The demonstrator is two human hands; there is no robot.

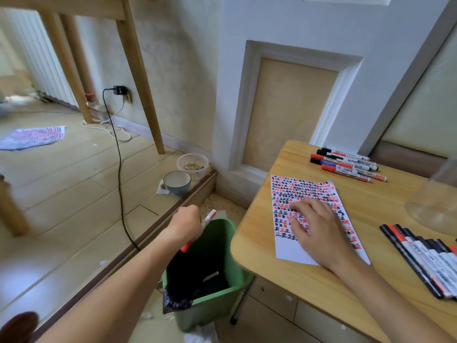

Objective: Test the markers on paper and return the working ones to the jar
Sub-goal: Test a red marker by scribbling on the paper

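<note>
Fingers (197, 220) round marker (209, 217), prob. over bin (222, 300)

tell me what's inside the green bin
The green bin holds a black bag liner and one pale marker-like stick. The dark bottom hides anything else. The left hand holds a red marker above it.
</note>
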